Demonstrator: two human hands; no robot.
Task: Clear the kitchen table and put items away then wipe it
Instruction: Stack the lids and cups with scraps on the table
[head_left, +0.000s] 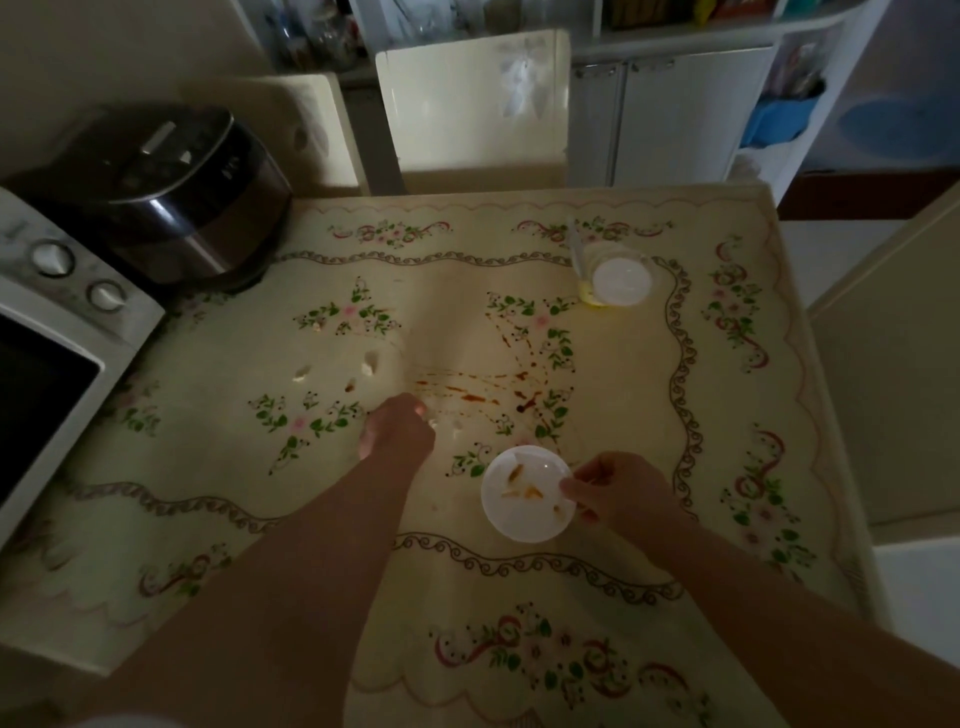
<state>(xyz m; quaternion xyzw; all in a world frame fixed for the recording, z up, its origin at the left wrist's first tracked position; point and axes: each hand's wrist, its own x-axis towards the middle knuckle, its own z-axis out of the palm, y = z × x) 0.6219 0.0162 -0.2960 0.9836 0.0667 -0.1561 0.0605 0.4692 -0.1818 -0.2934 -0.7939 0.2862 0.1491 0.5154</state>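
Dim kitchen, flowered cloth over the table (597, 374).

- Far left: toaster oven (52, 322) and dark rice cooker (166, 192), both at the table's edge. They look bulky and heavy, and I doubt they are meant to be cleared.
- Left of centre: pale crumbs (371, 364) scattered on the cloth. They seem soft and likely to break up. Pinch each one lightly, or sweep them toward the dish.
- Left grip (397, 431): a bare hand, knuckles up, fingers curled down over more crumbs near the smear. I cannot tell whether anything is pinched, as the fingertips are hidden from this side.
- Centre: red-brown sauce smear (472, 395), thin streaks and one darker blob. It looks sticky, so it is for the cloth-wipe at the end rather than for fingers.
- Near edge, right of centre: small white dish (519, 514) with a few orange scraps inside. It appears light and stiff with a smooth rim, so it may be slippery. Keep it level, because the scraps are loose.
- Right grip (623, 493): clamped on the dish's right rim, thumb on top, fingers curled beneath.
- Far side, right: clear cup (621, 283) with a spoon handle leaning out of it. It may be breakable, so take it round the wall and mind the spoon.
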